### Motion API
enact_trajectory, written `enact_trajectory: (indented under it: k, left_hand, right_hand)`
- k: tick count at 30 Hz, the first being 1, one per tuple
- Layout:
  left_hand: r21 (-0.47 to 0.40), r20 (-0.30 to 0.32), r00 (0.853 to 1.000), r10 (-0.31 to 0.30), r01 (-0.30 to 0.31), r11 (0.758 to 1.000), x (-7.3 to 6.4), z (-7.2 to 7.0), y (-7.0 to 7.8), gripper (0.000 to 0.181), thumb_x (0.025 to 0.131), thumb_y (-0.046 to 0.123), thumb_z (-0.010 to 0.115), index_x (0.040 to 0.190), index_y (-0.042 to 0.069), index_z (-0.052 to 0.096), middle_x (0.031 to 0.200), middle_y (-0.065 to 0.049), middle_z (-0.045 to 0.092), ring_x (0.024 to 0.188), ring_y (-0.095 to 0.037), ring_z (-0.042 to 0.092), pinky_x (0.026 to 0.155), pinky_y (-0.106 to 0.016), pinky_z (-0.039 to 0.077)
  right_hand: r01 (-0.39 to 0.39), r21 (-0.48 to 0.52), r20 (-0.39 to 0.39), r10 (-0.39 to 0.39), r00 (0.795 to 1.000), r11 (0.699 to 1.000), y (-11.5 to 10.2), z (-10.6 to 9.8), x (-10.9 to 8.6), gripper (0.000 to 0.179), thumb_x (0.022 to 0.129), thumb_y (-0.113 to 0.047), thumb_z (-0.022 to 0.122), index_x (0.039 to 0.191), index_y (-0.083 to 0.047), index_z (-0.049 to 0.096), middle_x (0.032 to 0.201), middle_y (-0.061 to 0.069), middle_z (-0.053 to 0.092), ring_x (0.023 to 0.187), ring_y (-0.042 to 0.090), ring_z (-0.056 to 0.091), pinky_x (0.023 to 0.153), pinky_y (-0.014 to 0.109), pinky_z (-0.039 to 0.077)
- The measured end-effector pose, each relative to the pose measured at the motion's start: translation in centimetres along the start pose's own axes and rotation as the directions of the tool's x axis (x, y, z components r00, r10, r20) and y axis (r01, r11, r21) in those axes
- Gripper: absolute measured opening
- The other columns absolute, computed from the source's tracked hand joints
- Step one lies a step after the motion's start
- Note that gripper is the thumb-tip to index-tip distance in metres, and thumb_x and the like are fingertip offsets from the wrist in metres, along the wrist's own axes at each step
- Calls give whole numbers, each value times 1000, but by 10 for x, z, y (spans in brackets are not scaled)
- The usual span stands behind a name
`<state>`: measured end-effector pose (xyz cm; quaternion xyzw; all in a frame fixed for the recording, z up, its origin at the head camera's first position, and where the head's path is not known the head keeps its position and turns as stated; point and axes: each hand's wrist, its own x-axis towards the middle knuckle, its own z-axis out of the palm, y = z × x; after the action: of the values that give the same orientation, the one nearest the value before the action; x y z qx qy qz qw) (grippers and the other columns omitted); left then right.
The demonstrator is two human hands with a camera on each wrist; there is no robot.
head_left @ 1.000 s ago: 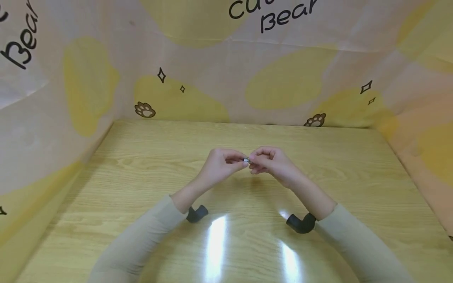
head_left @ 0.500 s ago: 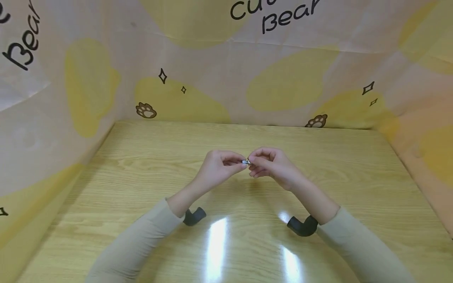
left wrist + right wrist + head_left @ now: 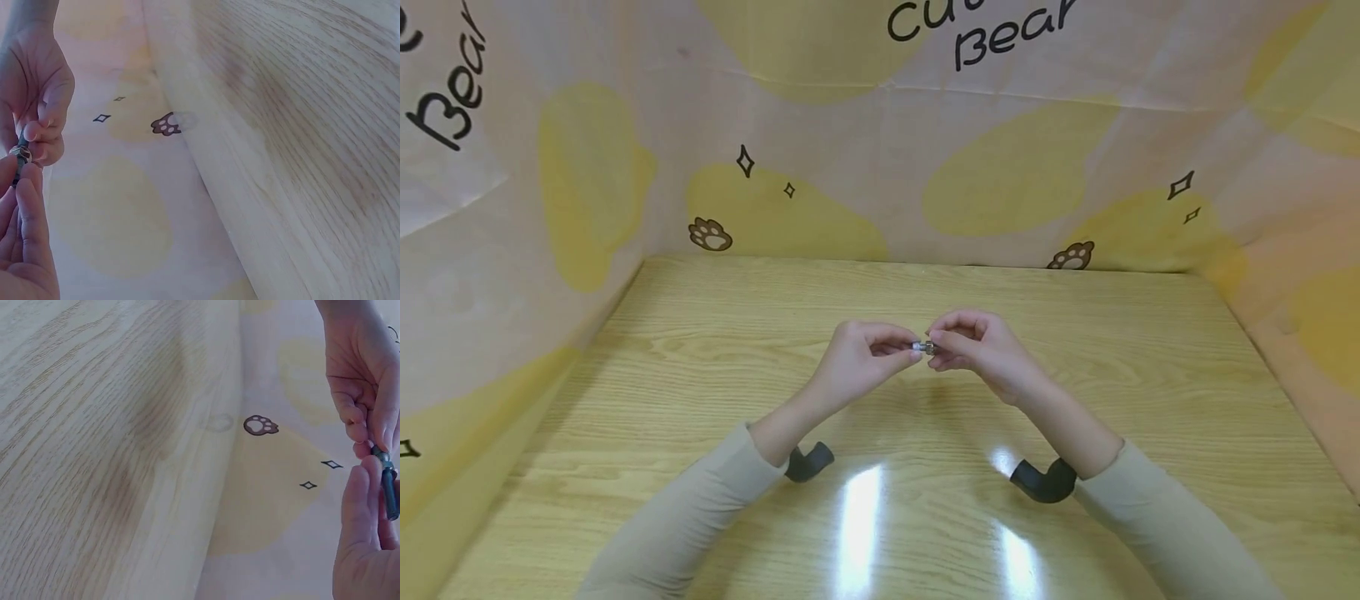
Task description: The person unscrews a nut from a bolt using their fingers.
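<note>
A small, slim metal bolt-like piece (image 3: 927, 347) with a wider collar spans the fingertips of both hands above the table. My left hand (image 3: 865, 350) pinches its silvery left end between thumb and fingers. At the darker right end, the thumb and fingers of my right hand (image 3: 981, 343) hold it. In the left wrist view a ring shows round the shaft of the bolt-like piece (image 3: 22, 153). Its long cylindrical body (image 3: 390, 494) appears dark teal in the right wrist view, beside the right fingers. Fingertips cover parts of both ends.
The wood-grain table (image 3: 737, 333) lies beneath both hands. Patterned cloth (image 3: 850, 183) with paw prints and yellow patches stands behind it and along both sides. Black curved pieces (image 3: 1043, 482) stick out near each sleeve cuff.
More of the bolt-like piece now shows between the hands, its darker collar included. The left hand has shifted slightly left and down; the right fingers have changed position slightly on the piece.
</note>
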<state>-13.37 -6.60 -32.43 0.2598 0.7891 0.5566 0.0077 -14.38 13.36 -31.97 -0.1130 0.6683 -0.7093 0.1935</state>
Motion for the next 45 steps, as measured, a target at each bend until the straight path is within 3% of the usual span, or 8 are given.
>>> enact_trajectory:
  k: [5,11,18,23,26,34,39,45]
  left_hand:
    - [27,-3,999,45,-45,999,-3,1,0,12,83,6,70,92,-2,71,86,-8,71,71,-10,66,65,-23,55]
    - [37,0,998,60,-60,998,-5,1,0,13,82,6,70,92,-3,71,86,-9,70,72,-11,66,65,-22,54]
    - [20,-13,998,62,-62,998,-4,1,1,13,83,7,70,92,-2,71,86,-9,71,71,-10,66,64,-23,55]
    - [3,-20,997,74,-74,997,-4,0,3,12,83,6,70,92,-2,71,86,-9,71,72,-10,66,65,-24,55]
    - [2,-25,997,71,-71,997,-5,-2,4,12,83,5,70,92,-3,71,86,-10,71,72,-12,67,65,-24,55]
    - [-6,-18,997,77,-77,997,-5,-2,7,13,83,5,70,92,-3,71,88,-10,71,73,-14,67,66,-24,55]
    - [-3,-22,997,80,-80,997,-6,-2,5,12,83,4,69,92,-4,70,88,-11,70,74,-13,67,67,-23,55]
    - [-25,-32,997,65,-66,998,-8,-2,6,13,83,5,69,93,-3,71,88,-11,71,74,-12,67,67,-24,55]
  right_hand:
    - [10,18,15,-10,1000,1000,-1,-2,-2,13,87,3,59,91,-9,63,84,3,66,75,14,65,76,30,54]
    - [31,-35,8,-31,1000,999,-2,-4,-5,24,79,6,67,101,-4,61,96,4,64,86,14,64,81,30,52]
    - [28,-88,-1,-29,1000,996,-4,-1,-5,22,92,-8,58,103,11,59,85,4,68,74,15,66,75,34,55]
    - [48,-55,-9,-49,999,997,-4,0,-6,9,87,0,62,95,3,64,83,3,68,75,13,66,76,32,54]
    - [55,-44,-13,-56,998,997,-4,0,-6,17,82,4,65,97,-1,63,89,2,67,82,14,65,79,30,53]
    - [38,-55,16,-37,999,998,-6,4,-6,13,88,-3,61,99,4,61,87,5,67,78,17,66,77,33,54]
    - [32,-77,17,-30,999,996,-8,5,-8,29,81,4,66,108,4,56,99,7,62,89,17,64,80,32,53]
    - [27,-116,18,-25,1000,993,-9,7,-8,22,91,-8,59,106,8,56,89,7,66,78,17,66,76,34,55]
